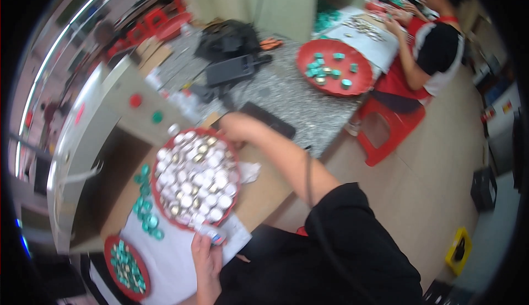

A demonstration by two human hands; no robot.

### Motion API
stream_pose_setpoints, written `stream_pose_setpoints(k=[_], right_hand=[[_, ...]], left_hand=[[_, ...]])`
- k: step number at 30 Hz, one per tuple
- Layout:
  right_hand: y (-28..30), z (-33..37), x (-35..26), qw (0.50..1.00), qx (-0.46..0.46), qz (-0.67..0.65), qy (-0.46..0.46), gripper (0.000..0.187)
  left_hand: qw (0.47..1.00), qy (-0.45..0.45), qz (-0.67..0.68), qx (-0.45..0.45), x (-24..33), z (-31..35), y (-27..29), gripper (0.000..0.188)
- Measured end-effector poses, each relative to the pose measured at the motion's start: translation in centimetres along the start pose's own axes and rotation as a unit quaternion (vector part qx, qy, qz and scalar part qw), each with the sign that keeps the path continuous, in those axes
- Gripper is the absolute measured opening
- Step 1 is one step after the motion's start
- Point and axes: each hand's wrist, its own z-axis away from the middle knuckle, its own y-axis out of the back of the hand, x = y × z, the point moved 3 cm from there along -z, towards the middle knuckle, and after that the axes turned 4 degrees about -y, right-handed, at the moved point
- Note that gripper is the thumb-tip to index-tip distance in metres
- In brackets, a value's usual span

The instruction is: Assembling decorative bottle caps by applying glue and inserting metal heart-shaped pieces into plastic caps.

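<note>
A red scallop-rimmed basket (156, 193), heaped with small round white and gold caps (201, 175), sits over the work table. My right hand (235, 127) reaches across to its far right rim, with the fingers closed there. My left hand (205, 252) is at the near rim, its fingers closed on a small white object with blue and red marks (216, 236). That object's kind is too blurred to tell. Left of the basket, several loose green caps (147, 217) lie by a white sheet (165, 261). A smaller red basket (144, 266) of green caps stands at the near left.
A pale machine housing (82, 128) curves along the left, with a red and a green button. A dark phone-like slab (267, 118) and a black bag (228, 40) lie beyond. Another person (435, 46) works at the far right, near a red basket (352, 70) and a red stool (388, 137).
</note>
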Motion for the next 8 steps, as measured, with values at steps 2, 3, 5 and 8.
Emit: stream_pose_setpoints(k=[2, 3, 5, 8], right_hand=[[0.4, -0.1, 1.3, 0.999, -0.007, -0.027, -0.038, 0.029], [1.5, 1.0, 1.1, 0.998, 0.006, 0.002, -0.065, 0.026], [1.1, 1.7, -0.2, 0.998, 0.009, 0.033, -0.056, 0.016], [-0.1, 0.4, -0.3, 0.995, -0.09, -0.012, -0.03, 0.036]], left_hand=[[0.999, 0.015, 0.017, -0.024, -0.3, -0.2, -0.4, 0.038], [0.999, 0.031, 0.022, -0.017, -0.6, -0.5, -0.4, 0.035], [0.998, 0.058, 0.033, -0.021, -0.9, -0.4, 0.5, 0.037], [0.997, 0.064, 0.036, -0.015, -0.3, 0.5, 1.1, 0.04]])
